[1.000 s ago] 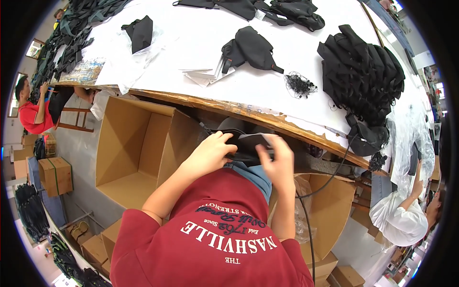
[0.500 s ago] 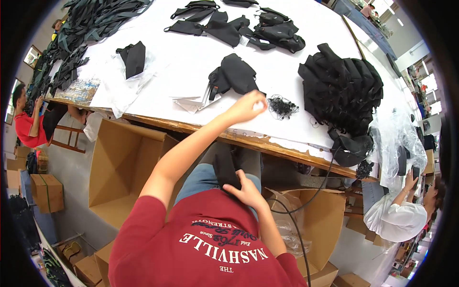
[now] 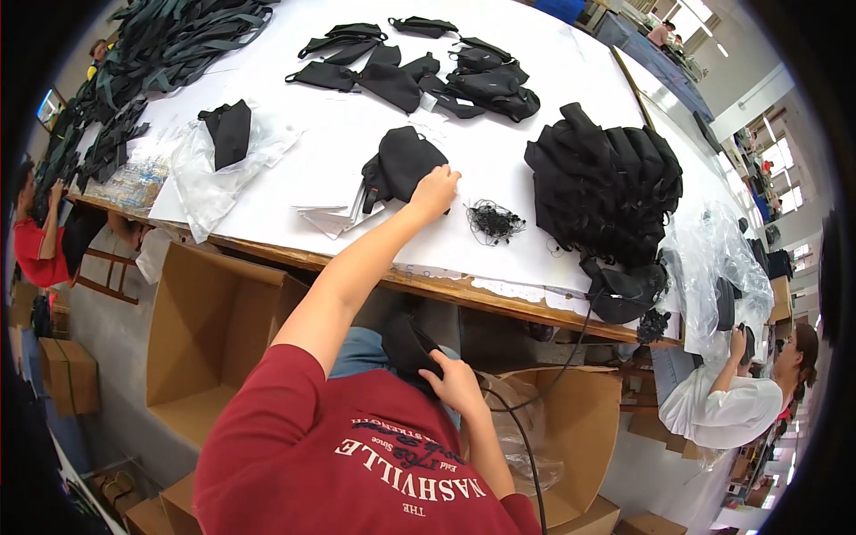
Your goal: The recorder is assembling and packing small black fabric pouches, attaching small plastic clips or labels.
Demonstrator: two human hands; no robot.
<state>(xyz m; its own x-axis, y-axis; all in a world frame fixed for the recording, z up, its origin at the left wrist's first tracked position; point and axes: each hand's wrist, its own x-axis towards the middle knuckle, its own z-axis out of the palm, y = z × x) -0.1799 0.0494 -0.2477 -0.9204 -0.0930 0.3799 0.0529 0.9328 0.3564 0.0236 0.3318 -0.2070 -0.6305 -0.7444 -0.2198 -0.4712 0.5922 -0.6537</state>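
Observation:
My left hand [image 3: 435, 191] reaches over the table, its fingers curled together at the right side of a black fabric bag [image 3: 406, 165]. Whether anything small is between those fingers is hidden. Down at my lap, my right hand [image 3: 453, 385] grips another black fabric bag [image 3: 408, 346], with the thumb on its near side. White flat sheets [image 3: 332, 214] lie partly under the bag on the table. Just right of my left hand is a tangle of thin black cords [image 3: 493, 222].
A big pile of black bags [image 3: 606, 183] lies at the right, more bags [image 3: 486, 80] at the back, and straps [image 3: 169, 45] at far left. Open cardboard boxes [image 3: 209, 334] stand below the table edge [image 3: 499, 306]. A co-worker in white [image 3: 727, 401] sits at the right.
My left hand has moved farther over the table, up alongside the black bag. My right hand still holds its bag at my lap. The whole view has shifted slightly.

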